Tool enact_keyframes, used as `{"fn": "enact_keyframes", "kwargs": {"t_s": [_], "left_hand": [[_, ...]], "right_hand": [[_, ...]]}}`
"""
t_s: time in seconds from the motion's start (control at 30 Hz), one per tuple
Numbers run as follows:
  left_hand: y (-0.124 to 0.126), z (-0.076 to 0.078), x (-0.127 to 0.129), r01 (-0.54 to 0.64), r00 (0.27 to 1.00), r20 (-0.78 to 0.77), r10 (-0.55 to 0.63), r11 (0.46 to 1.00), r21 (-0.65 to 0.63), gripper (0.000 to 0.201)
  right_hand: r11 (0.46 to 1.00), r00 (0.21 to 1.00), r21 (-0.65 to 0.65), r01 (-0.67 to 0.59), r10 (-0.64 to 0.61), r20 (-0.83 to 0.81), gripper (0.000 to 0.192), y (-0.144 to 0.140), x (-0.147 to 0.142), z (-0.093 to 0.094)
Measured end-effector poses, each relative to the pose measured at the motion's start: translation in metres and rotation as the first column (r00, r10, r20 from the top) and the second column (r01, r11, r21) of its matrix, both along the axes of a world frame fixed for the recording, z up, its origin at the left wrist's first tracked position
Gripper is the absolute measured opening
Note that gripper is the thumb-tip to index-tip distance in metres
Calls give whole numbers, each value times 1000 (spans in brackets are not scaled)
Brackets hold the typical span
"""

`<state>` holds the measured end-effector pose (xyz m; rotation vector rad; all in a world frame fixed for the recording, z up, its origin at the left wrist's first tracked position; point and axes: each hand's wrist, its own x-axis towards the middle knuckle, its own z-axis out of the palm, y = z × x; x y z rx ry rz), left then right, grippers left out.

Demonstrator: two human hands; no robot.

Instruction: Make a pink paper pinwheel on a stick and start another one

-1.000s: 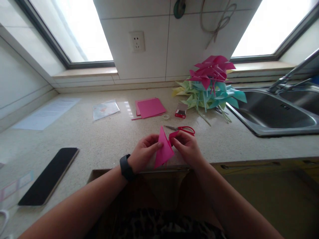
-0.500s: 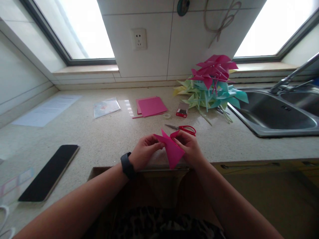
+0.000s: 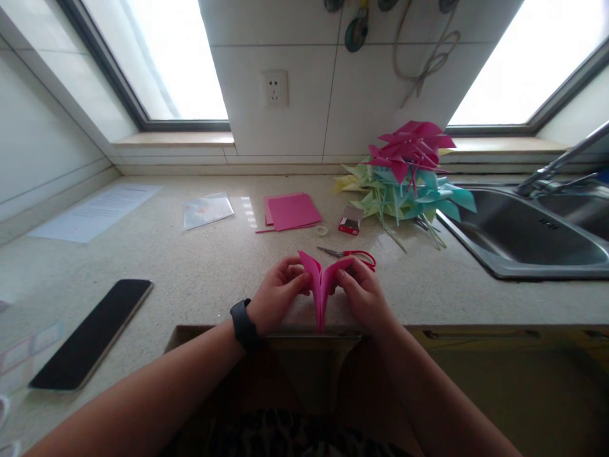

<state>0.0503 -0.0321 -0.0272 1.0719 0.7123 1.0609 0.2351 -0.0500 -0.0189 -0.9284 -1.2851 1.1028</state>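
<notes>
A folded piece of pink paper (image 3: 320,298) is held between my two hands above the counter's front edge, its flaps spread in a V. My left hand (image 3: 284,285) pinches the left flap between thumb and fingers; a dark watch is on that wrist. On the other side, my right hand (image 3: 360,287) grips the right flap the same way. Red-handled scissors (image 3: 340,253) lie just beyond the right hand. Farther back are a stack of pink paper squares (image 3: 295,211), a small ring of tape (image 3: 321,230) and a little red box (image 3: 350,222).
Paper pinwheels (image 3: 409,165) in pink, green, blue and yellow are piled at the back right, beside the steel sink (image 3: 542,228). To the left lie a black phone (image 3: 95,333), a plastic packet (image 3: 208,211) and a printed sheet (image 3: 95,211).
The pink paper has turned from slanting with a broad face showing to upright, edge-on and parted in a V. Both hands still hold it. The view has tilted slightly upward.
</notes>
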Motion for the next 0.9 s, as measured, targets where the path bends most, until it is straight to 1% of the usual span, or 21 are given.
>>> {"fn": "enact_keyframes", "kwargs": {"t_s": [0.07, 0.13, 0.33, 0.53, 0.63, 0.77, 0.9], "left_hand": [[0, 0, 1, -39, 999, -9, 39, 999, -14, 42], [1, -1, 2, -74, 997, -19, 74, 997, -24, 46], [-2, 1, 5, -146, 988, -60, 143, 988, -55, 40], [-4, 4, 7, -142, 988, -74, 138, 989, -45, 37], [-2, 0, 6, -163, 985, -55, 162, 986, -17, 33], [0, -9, 5, -212, 977, -36, 211, 977, -3, 21], [-1, -14, 5, -193, 981, 28, 193, 981, -31, 29]], "right_hand": [[1000, 1000, -7, 5, -5, -14, 20, 0, -1, -1], [1000, 1000, -15, 10, -10, -28, 20, 1, -1, -2], [999, 998, -38, 10, -13, -63, 22, 4, -2, -6], [999, 995, -50, 14, -19, -98, 24, 6, -3, -8], [998, 993, -57, 28, -34, -114, 25, 7, -3, -11], [997, 990, -59, 50, -57, -130, 27, 10, -2, -18], [996, 988, -60, 62, -70, -136, 25, 13, 1, -28]]}}
